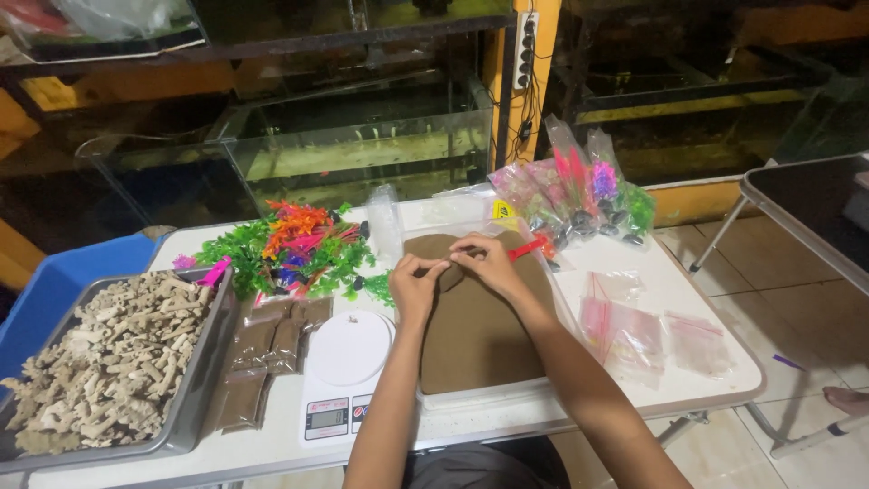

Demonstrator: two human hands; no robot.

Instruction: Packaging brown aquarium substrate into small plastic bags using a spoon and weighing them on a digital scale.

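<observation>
The white kitchen scale (pixel 347 371) sits at the near edge of the white table (pixel 634 272). Left of the scale lie filled brown packets (pixel 267 349), and further left a grey tray of pale coral pieces (pixel 109 362). Behind the scale, green and orange plastic plants (pixel 290 249) are heaped. Right of the scale is a clear bin of brown powder (pixel 475 326); above it the left hand (pixel 416 285) and right hand (pixel 489 263) meet, each grip pressed together, pinching a small bag (pixel 450 267) between fingertips. Further right of the scale, empty pink-tinted zip bags (pixel 652 330) lie flat.
</observation>
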